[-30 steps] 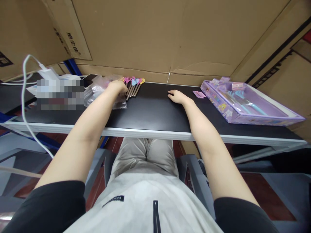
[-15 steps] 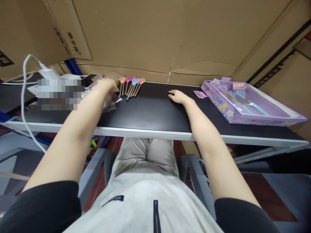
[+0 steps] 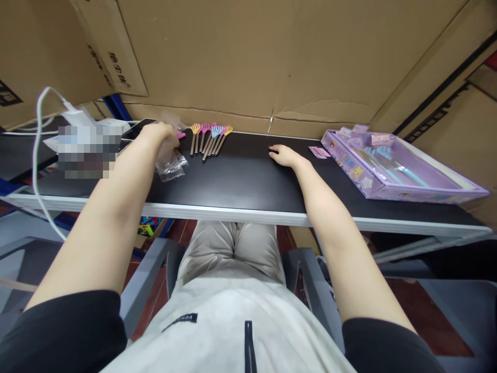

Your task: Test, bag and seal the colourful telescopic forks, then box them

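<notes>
My left hand (image 3: pixel 161 134) is closed on a crumpled clear plastic bag (image 3: pixel 171 168), whose loose end spreads toward me over the black tabletop (image 3: pixel 236 178). A small bright pink piece (image 3: pixel 180 135) shows at its fingertips; I cannot tell whether it is in the bag. Just right of this hand lies a row of small claw-headed sticks (image 3: pixel 212 141) with metallic handles and yellow, pink and blue heads. My right hand (image 3: pixel 284 155) rests on the tabletop, holding nothing, with thumb and fingers apart. Beyond its wrist are small pink cards (image 3: pixel 319 152).
A purple open-front box (image 3: pixel 407 176) with blue-handled items stands at the right. Cardboard (image 3: pixel 248 67) walls the back. At the left are a white cable (image 3: pixel 37 150), a dark phone-like slab (image 3: pixel 135 129) and a blurred-out patch.
My left hand has shifted slightly left with the plastic bag, which is now drawn together beneath it. The pink piece has come into sight. My right hand has stayed in place.
</notes>
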The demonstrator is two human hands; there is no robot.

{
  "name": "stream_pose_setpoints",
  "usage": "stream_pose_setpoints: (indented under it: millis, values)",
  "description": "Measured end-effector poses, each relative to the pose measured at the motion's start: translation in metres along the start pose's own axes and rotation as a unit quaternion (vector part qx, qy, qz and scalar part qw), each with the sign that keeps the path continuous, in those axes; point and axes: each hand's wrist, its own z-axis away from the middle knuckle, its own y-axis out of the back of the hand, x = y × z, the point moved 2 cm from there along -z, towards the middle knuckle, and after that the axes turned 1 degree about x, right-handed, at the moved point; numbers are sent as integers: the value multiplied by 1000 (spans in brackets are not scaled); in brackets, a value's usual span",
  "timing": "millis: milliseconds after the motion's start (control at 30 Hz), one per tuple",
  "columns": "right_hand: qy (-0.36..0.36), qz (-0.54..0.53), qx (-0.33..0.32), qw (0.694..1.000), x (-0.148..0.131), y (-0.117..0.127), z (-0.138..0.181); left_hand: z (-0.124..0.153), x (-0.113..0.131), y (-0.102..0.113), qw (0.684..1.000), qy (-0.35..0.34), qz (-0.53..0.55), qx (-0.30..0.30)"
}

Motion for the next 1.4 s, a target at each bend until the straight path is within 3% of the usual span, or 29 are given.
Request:
stream_pose_setpoints:
  millis: [100,233,400,533,667,1033,1233,1400]
  values:
    - [-4,-2,1,1000,-2,1,1,13,3,6,996,19,-72,-48]
    - [-12,-1,0,1000,-4,1,3,11,1,6,998,13,-42,-48]
    - [-10,-5,1,1000,-3,1,3,-4,-7,2,999,8,3,33]
    - [-12,0,-1,1000,-7,3,5,-12,-17,-5,991,-41,53,114]
    - [-11,12,-11,1000,-12,6,9,-17,-28,-13,980,-94,89,149]
    - [-13,4,-7,1000,-10,4,7,-5,-37,-22,978,-64,110,163]
    - [-18,6,-12,1000,-13,7,10,1,-22,-20,978,-119,64,157]
    - [-19,1,-8,1000,-12,6,10,4,-8,-19,982,-123,52,135]
